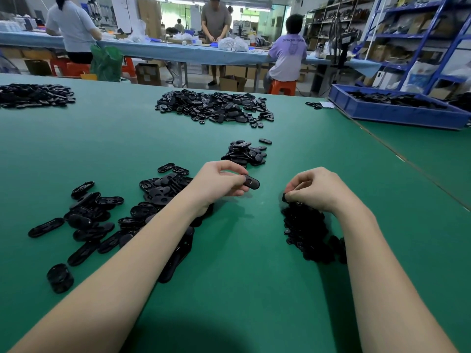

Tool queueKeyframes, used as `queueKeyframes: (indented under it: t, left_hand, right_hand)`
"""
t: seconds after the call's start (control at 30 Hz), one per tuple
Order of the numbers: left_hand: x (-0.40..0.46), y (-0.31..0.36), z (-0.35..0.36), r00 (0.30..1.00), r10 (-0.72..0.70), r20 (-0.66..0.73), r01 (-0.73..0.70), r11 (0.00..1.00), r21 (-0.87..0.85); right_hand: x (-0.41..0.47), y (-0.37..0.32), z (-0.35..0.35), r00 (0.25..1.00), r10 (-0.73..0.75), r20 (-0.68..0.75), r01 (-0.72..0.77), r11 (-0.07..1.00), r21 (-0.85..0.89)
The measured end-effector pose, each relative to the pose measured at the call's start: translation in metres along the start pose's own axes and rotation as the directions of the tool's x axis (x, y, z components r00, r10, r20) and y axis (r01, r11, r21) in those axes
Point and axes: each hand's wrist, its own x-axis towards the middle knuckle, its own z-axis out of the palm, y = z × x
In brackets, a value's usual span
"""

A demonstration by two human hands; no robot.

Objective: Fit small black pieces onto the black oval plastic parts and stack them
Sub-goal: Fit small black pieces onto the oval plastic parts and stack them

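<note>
Green matting covers the flat work table (242,263), and both bare forearms reach out over it. The left hand (216,182) is raised a little off the surface, its thumb and fingers curled round one end of a black oval plastic part (251,182), which sticks out to the right of the fingertips and is clear of the table. The right hand (314,189) is curled knuckles-up at the far end of a heap of small black plastic pieces (309,233); its fingertips pinch something dark at the top of that heap, probably one of the small pieces, though the grip is too shadowed to be sure.

Loose black oval plastic shells (94,220) lie scattered to the left, partly under the left forearm, many with the hollow side up. Just beyond the left hand sits a low stack of finished black ovals (246,152). Farther back a broad pile of black parts (216,108) spreads across the middle of the table, with another dark pile (33,95) at the far left. A blue plastic tray (397,110) holding more black parts rests at the far right. Behind the table, people work at a long blue-covered bench (178,50), near blue metal shelving (420,36).
</note>
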Motion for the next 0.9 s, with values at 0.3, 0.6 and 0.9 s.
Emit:
queueKeyframes:
  t: [0.3, 0.6, 0.9]
  left_hand:
    - [0.001, -0.002, 0.004, 0.999, -0.019, -0.027, 0.021, 0.997, 0.077]
    - [-0.002, -0.004, 0.01, 0.999, 0.036, 0.016, -0.035, 0.998, -0.05]
    - [-0.005, -0.002, 0.013, 0.986, 0.052, 0.158, -0.031, 0.991, -0.131]
  right_hand:
    - [0.003, 0.002, 0.001, 1.0, 0.001, -0.028, 0.0, 1.0, 0.005]
    - [-0.005, -0.021, 0.007, 0.989, -0.126, 0.075, 0.089, 0.92, 0.382]
    - [-0.005, -0.031, 0.02, 0.993, -0.113, 0.046, 0.075, 0.862, 0.502]
